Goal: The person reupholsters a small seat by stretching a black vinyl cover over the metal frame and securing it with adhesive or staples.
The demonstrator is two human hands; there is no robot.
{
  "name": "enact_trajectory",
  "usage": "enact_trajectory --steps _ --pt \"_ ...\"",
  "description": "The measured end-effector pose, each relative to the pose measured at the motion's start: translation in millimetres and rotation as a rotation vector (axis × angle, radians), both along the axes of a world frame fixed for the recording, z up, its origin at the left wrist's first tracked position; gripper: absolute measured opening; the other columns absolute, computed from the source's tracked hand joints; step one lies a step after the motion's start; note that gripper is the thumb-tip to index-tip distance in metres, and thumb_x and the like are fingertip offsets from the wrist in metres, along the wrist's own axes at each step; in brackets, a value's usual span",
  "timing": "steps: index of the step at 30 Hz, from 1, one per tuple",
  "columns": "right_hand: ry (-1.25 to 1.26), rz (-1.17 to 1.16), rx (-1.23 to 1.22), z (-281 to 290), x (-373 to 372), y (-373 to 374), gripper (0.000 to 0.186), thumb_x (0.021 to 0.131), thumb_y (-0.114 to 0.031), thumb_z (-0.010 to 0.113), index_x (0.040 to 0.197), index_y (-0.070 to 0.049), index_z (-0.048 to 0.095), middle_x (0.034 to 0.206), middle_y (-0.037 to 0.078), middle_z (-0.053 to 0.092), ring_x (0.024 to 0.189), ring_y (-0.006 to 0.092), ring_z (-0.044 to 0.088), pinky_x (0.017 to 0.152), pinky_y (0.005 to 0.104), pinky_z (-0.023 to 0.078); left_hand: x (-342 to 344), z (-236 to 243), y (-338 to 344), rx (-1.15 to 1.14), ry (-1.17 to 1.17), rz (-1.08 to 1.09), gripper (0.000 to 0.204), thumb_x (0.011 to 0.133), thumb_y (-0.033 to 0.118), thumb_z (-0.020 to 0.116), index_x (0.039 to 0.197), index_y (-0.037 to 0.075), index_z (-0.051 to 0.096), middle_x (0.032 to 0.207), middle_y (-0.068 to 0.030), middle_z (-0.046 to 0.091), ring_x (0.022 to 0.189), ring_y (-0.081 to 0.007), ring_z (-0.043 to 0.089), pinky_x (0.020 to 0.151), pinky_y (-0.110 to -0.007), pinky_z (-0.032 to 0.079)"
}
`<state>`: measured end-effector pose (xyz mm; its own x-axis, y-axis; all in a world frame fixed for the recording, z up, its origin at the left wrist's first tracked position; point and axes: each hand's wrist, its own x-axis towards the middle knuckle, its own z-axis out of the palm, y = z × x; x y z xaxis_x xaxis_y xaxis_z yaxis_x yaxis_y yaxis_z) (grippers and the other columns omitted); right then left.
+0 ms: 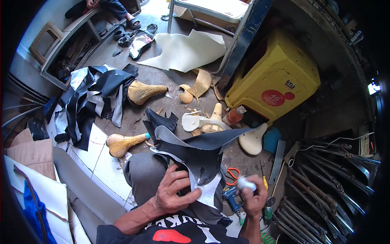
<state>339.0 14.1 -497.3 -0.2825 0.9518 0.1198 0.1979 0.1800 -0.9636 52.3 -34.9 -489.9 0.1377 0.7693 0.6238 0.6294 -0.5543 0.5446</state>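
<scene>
My left hand (175,190) grips the near edge of a black leather-like piece (205,166) with a pale backing, which lies folded over my lap. Its thumb presses on the white underside near the piece's pointed corner. To the right, my right hand (254,199) is closed around a small white rounded object (246,184), maybe a little bottle; its kind is not clear. It is held apart from the black piece. Orange-handled scissors (232,175) and a blue tool like a glue gun (230,200) lie beside my right hand.
Saddle-shaped forms (124,145) lie around me, with black scraps (91,97) at the left. A yellow plastic stool (280,75) stands far right, and several metal frames (321,191) are stacked near right. A white sheet (187,51) lies farther off. Another person's foot (133,22) shows far left.
</scene>
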Motion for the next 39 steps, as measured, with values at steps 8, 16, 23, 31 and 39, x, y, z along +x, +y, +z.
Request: enact_trajectory --steps 8,16,23,31,39 --pt "-0.259 0.22 0.155 50.7 -52.2 5.1 0.022 0.081 -0.012 0.083 0.094 0.001 0.071 0.075 0.011 0.067 0.063 0.0196 0.063 0.057 0.0315 0.047 -3.3 -2.9 -7.5 -0.015 0.016 0.001 0.03 0.067 0.011 0.08 0.096 0.014 0.075 0.102 -0.0064 0.059 0.102 -0.0267 0.061 0.094 -0.054 0.052" --pt "-0.383 0.304 0.133 74.7 -63.6 16.0 0.022 0.08 -0.011 0.083 0.094 0.001 0.073 0.073 0.011 0.065 0.06 0.0218 0.06 0.055 0.0334 0.045 -3.0 -1.8 -6.7 -0.001 0.016 -0.003 0.03 0.068 0.012 0.081 0.097 0.015 0.074 0.102 -0.0058 0.059 0.104 -0.0264 0.062 0.093 -0.053 0.052" --pt "-0.421 0.313 0.052 83.7 -65.9 17.6 0.021 0.081 -0.013 0.082 0.092 0.002 0.072 0.069 0.011 0.062 0.056 0.0209 0.058 0.053 0.0338 0.042 -3.3 -4.1 -7.5 -0.007 0.01 -0.004 0.03 0.067 0.012 0.081 0.097 0.015 0.074 0.1 -0.0052 0.058 0.102 -0.0256 0.062 0.091 -0.053 0.052" --pt "-0.487 0.281 0.031 93.3 -61.4 17.3 0.02 0.081 -0.013 0.081 0.093 0.002 0.073 0.067 0.009 0.062 0.055 0.0192 0.057 0.052 0.0326 0.041 -3.0 -4.3 -8.1 -0.005 0.015 0.008 0.029 0.068 0.012 0.082 0.096 0.016 0.075 0.1 -0.0048 0.057 0.101 -0.0248 0.062 0.091 -0.052 0.052" --pt "-0.466 0.171 0.025 89.9 -55.5 19.6 0.02 0.082 -0.013 0.08 0.091 0.002 0.073 0.069 0.01 0.064 0.056 0.0186 0.059 0.053 0.0317 0.041 -2.4 -4.6 -8.8 -0.025 0.037 0.004 0.03 0.07 0.011 0.081 0.098 0.017 0.075 0.1 -0.0048 0.058 0.101 -0.025 0.063 0.092 -0.052 0.052"
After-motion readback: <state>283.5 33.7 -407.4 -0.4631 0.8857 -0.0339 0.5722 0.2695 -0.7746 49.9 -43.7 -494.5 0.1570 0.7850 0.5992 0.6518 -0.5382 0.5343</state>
